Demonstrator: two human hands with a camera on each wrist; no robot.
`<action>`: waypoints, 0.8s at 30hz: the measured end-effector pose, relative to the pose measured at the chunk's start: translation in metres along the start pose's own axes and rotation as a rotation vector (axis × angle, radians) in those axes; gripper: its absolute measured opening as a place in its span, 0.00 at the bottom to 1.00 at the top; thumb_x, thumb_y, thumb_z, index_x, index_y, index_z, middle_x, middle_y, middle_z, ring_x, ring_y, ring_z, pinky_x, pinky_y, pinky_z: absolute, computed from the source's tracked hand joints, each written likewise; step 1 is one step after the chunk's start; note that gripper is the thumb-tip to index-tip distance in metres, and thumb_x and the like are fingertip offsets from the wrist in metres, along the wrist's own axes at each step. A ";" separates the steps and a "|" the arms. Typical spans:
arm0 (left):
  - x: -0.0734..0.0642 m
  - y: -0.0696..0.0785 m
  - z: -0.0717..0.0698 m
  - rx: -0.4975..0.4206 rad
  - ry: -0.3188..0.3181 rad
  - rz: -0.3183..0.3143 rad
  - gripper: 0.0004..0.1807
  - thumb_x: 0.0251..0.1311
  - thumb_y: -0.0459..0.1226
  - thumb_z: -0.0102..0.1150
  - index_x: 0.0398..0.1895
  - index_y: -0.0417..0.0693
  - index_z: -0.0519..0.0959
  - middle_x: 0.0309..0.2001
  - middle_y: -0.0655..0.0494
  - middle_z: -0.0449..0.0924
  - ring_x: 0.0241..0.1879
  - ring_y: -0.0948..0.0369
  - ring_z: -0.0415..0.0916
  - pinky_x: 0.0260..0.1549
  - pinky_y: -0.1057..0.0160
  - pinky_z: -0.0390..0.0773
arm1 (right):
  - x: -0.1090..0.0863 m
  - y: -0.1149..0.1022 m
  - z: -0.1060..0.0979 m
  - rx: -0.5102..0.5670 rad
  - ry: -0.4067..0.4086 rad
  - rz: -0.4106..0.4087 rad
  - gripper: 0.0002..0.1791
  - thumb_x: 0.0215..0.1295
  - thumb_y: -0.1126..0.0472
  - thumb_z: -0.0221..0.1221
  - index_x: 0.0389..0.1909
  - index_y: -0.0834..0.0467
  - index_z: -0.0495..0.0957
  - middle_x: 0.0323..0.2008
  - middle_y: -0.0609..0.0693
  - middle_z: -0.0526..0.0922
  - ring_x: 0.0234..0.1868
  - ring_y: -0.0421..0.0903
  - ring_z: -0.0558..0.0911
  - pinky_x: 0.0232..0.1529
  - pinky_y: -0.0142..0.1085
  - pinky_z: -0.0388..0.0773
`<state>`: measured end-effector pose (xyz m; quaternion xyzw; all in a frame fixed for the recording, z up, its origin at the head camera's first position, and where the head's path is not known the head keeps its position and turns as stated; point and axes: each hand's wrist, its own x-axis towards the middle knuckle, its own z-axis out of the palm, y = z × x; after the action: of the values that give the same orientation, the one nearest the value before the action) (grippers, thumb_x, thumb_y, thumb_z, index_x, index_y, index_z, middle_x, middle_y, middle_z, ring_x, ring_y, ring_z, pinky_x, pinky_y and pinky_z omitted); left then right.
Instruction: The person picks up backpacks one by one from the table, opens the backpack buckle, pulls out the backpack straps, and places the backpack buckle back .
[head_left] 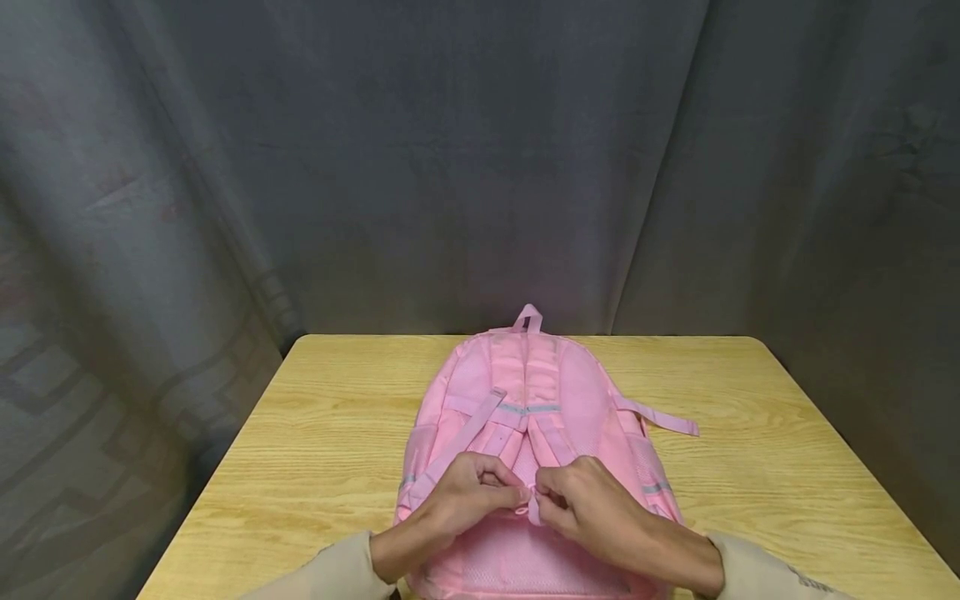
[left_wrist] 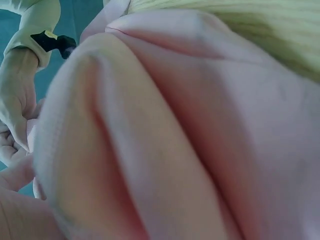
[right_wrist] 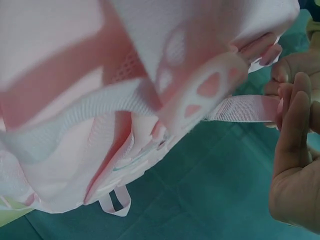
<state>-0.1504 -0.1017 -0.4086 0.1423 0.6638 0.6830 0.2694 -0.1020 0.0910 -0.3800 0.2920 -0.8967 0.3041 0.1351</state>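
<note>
A pink backpack [head_left: 480,550] lies on the table with its shoulder straps [head_left: 525,375] facing up. Over its lower back panel, my two hands meet fingertip to fingertip. My left hand [head_left: 472,496] pinches a pink webbing strap [right_wrist: 242,108] between thumb and fingers. From the other side my right hand [head_left: 588,504] pinches the same strap, its fingers curled. A short pale strap piece [head_left: 534,508] hangs below the fingertips. What exactly lies between the fingertips is mostly hidden. In the left wrist view, blurred pink fabric [left_wrist: 150,150] covers most of the work.
One loose strap end [head_left: 483,417] slants over the bag's left half; another strap [head_left: 667,419] sticks out onto the wooden table [head_left: 322,417] at right. The carry loop [head_left: 529,317] points to the far edge. Dark curtains [head_left: 465,167] hang behind the table and along both sides.
</note>
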 end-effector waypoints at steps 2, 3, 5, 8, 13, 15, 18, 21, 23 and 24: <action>0.000 0.001 0.000 -0.013 -0.003 -0.009 0.07 0.53 0.27 0.69 0.30 0.30 0.81 0.25 0.48 0.85 0.25 0.64 0.82 0.31 0.65 0.86 | 0.000 0.000 0.001 -0.010 0.014 -0.027 0.20 0.46 0.73 0.61 0.15 0.46 0.65 0.12 0.29 0.58 0.17 0.18 0.51 0.12 0.15 0.50; -0.001 0.001 -0.001 -0.019 -0.005 -0.011 0.07 0.53 0.27 0.69 0.30 0.29 0.81 0.25 0.48 0.85 0.25 0.64 0.82 0.32 0.65 0.86 | 0.000 0.000 0.001 -0.020 0.021 -0.042 0.20 0.45 0.73 0.61 0.15 0.46 0.65 0.12 0.29 0.57 0.18 0.18 0.51 0.12 0.15 0.50; -0.001 0.001 -0.001 -0.038 -0.011 -0.014 0.07 0.53 0.27 0.68 0.31 0.28 0.80 0.25 0.48 0.86 0.25 0.64 0.82 0.32 0.65 0.86 | 0.000 0.000 0.002 -0.040 0.034 -0.068 0.20 0.45 0.73 0.61 0.15 0.46 0.65 0.13 0.30 0.56 0.18 0.18 0.49 0.13 0.15 0.49; -0.001 0.001 -0.001 -0.049 -0.010 -0.013 0.08 0.53 0.27 0.68 0.31 0.28 0.80 0.26 0.48 0.86 0.25 0.64 0.82 0.32 0.65 0.86 | 0.000 0.001 0.003 -0.063 0.046 -0.098 0.20 0.45 0.73 0.61 0.15 0.46 0.65 0.13 0.30 0.56 0.19 0.19 0.49 0.13 0.14 0.48; -0.002 0.000 -0.001 -0.055 -0.003 -0.010 0.07 0.53 0.27 0.69 0.31 0.29 0.80 0.26 0.49 0.86 0.25 0.64 0.82 0.31 0.67 0.85 | -0.001 0.002 0.005 -0.066 0.051 -0.135 0.19 0.47 0.73 0.61 0.16 0.47 0.65 0.13 0.30 0.58 0.19 0.19 0.50 0.13 0.13 0.48; -0.001 -0.001 -0.001 -0.059 -0.001 -0.009 0.07 0.53 0.28 0.69 0.31 0.30 0.81 0.25 0.49 0.86 0.25 0.64 0.82 0.31 0.66 0.85 | -0.002 0.002 0.005 -0.068 0.060 -0.146 0.19 0.47 0.73 0.61 0.17 0.47 0.65 0.13 0.30 0.59 0.19 0.19 0.50 0.14 0.13 0.49; -0.001 -0.001 -0.001 -0.068 0.001 -0.015 0.07 0.53 0.28 0.69 0.31 0.31 0.81 0.25 0.50 0.85 0.25 0.64 0.82 0.32 0.66 0.85 | -0.002 0.002 0.006 -0.075 0.079 -0.165 0.19 0.48 0.73 0.61 0.17 0.47 0.66 0.13 0.31 0.60 0.19 0.19 0.51 0.14 0.13 0.49; -0.002 -0.001 -0.002 -0.080 -0.008 -0.031 0.07 0.53 0.29 0.68 0.31 0.32 0.81 0.24 0.53 0.85 0.26 0.64 0.82 0.31 0.68 0.85 | -0.002 0.003 0.006 -0.077 0.097 -0.198 0.19 0.49 0.74 0.60 0.18 0.48 0.66 0.13 0.31 0.60 0.20 0.20 0.51 0.15 0.12 0.50; -0.001 -0.001 -0.002 -0.104 -0.016 -0.034 0.06 0.53 0.28 0.67 0.32 0.31 0.81 0.24 0.54 0.84 0.27 0.65 0.82 0.31 0.68 0.85 | -0.001 0.004 0.006 -0.080 0.111 -0.217 0.19 0.49 0.74 0.60 0.18 0.48 0.66 0.13 0.32 0.60 0.20 0.20 0.51 0.15 0.11 0.50; -0.001 0.000 -0.003 -0.115 -0.021 -0.036 0.06 0.54 0.28 0.67 0.32 0.31 0.80 0.24 0.55 0.84 0.27 0.65 0.82 0.32 0.68 0.85 | 0.000 0.004 0.006 -0.081 0.115 -0.221 0.19 0.50 0.74 0.60 0.18 0.48 0.66 0.13 0.32 0.60 0.20 0.21 0.51 0.16 0.11 0.50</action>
<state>-0.1512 -0.1045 -0.4090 0.1217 0.6232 0.7134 0.2963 -0.1046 0.0899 -0.3866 0.3655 -0.8613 0.2672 0.2307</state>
